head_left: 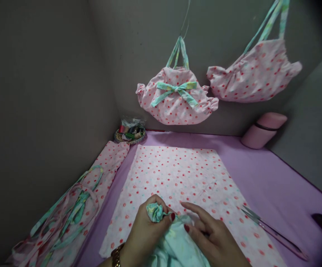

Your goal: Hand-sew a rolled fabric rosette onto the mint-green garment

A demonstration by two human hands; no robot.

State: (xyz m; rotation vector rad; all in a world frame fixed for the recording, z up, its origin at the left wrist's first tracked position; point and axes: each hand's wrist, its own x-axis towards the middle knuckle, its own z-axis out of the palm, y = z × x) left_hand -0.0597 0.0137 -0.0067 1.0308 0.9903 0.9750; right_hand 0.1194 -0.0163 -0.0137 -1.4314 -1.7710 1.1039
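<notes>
My left hand (149, 226) is closed round a piece of mint green fabric (174, 246), and a gathered, pleated end of it sticks out above the fist. The rest of the cloth hangs down toward the bottom edge of the view. At its right side, my right hand (212, 233) holds the same fabric between the thumb and the curled fingers, while the index finger stretches out to the left. Whether a needle or thread is in the fingers I cannot make out. Beneath both hands lies a pink dotted fabric sheet (174, 170), spread flat.
Scissors (275, 233) lie at the right, partly on the sheet. A pink bottle (263, 129) leans at the back of the purple-covered table (261, 178). Two dotted bags (177, 109) hang ahead. Thread spools fill a basket (130, 140); fabric strips (74, 207) lie left.
</notes>
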